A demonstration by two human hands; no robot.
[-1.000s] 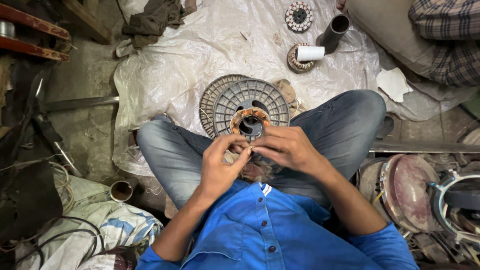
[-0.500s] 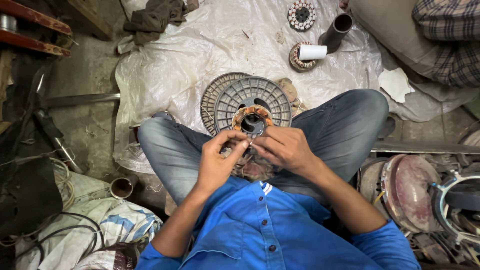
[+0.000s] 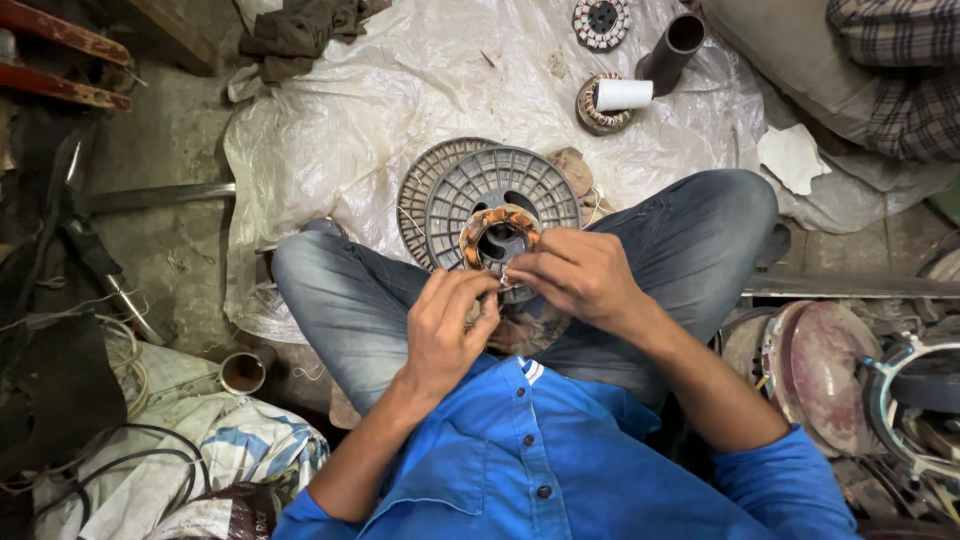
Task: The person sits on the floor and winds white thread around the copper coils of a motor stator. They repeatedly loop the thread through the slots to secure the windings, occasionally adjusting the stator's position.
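- The round motor stator wound with copper-orange coils (image 3: 497,238) sits upright over the person's crossed legs in blue jeans (image 3: 350,300), just in front of a grey ribbed plastic disc (image 3: 495,190) that lies on the clear plastic sheet (image 3: 400,110) spread on the floor.
- The right hand (image 3: 572,275) comes in from the right, and its fingers (image 3: 525,268) are curled shut and pinch the stator's lower right rim.
- The left hand (image 3: 447,330) rises from below, its fingertips (image 3: 480,290) bent inward and closed against the stator's lower edge, touching the right hand's fingertips there.
- So the stator lies just above and beyond both sets of fingertips, its dark centre hole uncovered.
- Whether a thin wire runs between the fingers is too small to tell.
- Further off on the sheet stand a second wound stator with a white roll (image 3: 612,100) on top, a dark grey tube (image 3: 672,45) beside it, and a small round coil ring (image 3: 600,20).
- A reddish round metal cover (image 3: 830,370) lies to the right of the person's knee.
- A short rusty pipe end (image 3: 243,372) sits at the left.
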